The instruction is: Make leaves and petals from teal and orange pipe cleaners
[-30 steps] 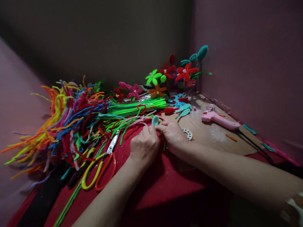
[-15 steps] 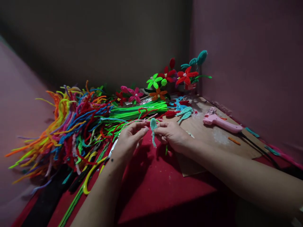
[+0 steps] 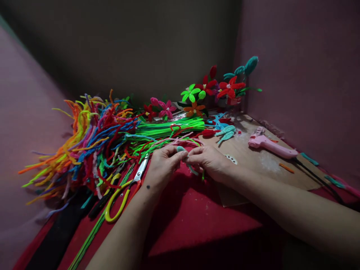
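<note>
A small teal pipe-cleaner petal (image 3: 180, 149) is pinched between my two hands, low over the red table. My left hand (image 3: 166, 160) has thumb and forefinger closed on its rounded top. My right hand (image 3: 207, 159) grips its lower part, and a thin teal tail hangs beneath the fingers. Much of the petal is hidden by my fingertips. A short green stem end (image 3: 203, 175) shows below my right hand; whether that hand holds it I cannot tell. Behind my hands lie finished teal petals (image 3: 226, 133) beside a red one (image 3: 208, 133).
A heap of coloured pipe cleaners (image 3: 92, 142) spreads on the left, with yellow-handled scissors (image 3: 119, 206) before it. Green pipe cleaners (image 3: 171, 127) lie bundled behind. On the right, a pink glue gun (image 3: 271, 146) rests on a brown board (image 3: 253, 170). Pipe-cleaner flowers (image 3: 194, 108) stand at the back.
My left hand has come over to the petal and closed on its top, where before only my right hand held it. The view has shifted slightly to the left.
</note>
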A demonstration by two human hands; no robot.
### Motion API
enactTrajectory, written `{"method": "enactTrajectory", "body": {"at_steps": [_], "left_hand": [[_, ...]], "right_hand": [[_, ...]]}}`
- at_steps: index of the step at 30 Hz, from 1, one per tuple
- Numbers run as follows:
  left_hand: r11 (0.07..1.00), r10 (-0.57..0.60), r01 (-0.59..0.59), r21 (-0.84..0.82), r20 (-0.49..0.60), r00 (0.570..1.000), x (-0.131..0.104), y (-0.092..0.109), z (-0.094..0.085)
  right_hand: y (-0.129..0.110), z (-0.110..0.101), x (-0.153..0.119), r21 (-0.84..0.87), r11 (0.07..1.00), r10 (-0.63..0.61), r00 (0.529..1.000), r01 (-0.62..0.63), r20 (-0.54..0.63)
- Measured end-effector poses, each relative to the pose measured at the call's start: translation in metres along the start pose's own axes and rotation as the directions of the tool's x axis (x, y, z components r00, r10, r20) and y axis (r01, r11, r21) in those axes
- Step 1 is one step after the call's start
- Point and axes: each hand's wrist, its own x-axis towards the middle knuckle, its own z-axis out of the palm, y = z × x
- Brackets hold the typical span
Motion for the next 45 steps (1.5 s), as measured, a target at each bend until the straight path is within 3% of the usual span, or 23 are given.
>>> {"method": "enactTrajectory", "body": {"at_steps": [9, 15, 22, 29, 35, 39, 45], "left_hand": [[0.999, -0.047, 0.049, -0.017, 0.112, 0.993, 0.004, -0.003, -0.015], [0.988, -0.1, 0.109, -0.107, 0.084, 0.991, 0.002, -0.004, -0.009], [0.975, -0.158, 0.158, -0.156, 0.017, 0.987, 0.0, -0.001, -0.003], [0.955, -0.127, 0.151, -0.256, 0.107, 0.986, 0.004, -0.006, -0.007], [0.963, -0.13, 0.144, -0.226, 0.075, 0.989, 0.003, -0.006, -0.003], [0.972, -0.116, 0.125, -0.2, 0.055, 0.992, 0.003, -0.007, -0.002], [0.98, -0.13, 0.149, -0.128, 0.146, 0.981, 0.005, -0.01, -0.006]], "right_hand": [[-0.007, 0.003, -0.004, 0.26, 0.965, -0.011, 0.984, -0.036, 0.177], [-0.005, 0.005, -0.004, 0.29, 0.952, 0.065, 0.989, -0.101, 0.13], [-0.001, 0.007, -0.001, 0.315, 0.945, 0.073, 0.996, -0.086, 0.051], [0.0, 0.006, 0.002, 0.544, 0.792, 0.222, 0.961, -0.277, 0.166], [-0.002, 0.008, 0.001, 0.517, 0.808, 0.231, 0.959, -0.283, 0.165], [-0.001, 0.006, 0.001, 0.486, 0.847, 0.182, 0.976, -0.216, 0.117], [0.002, 0.0, 0.0, 0.2, 0.975, 0.079, 0.992, -0.098, 0.097]]}}
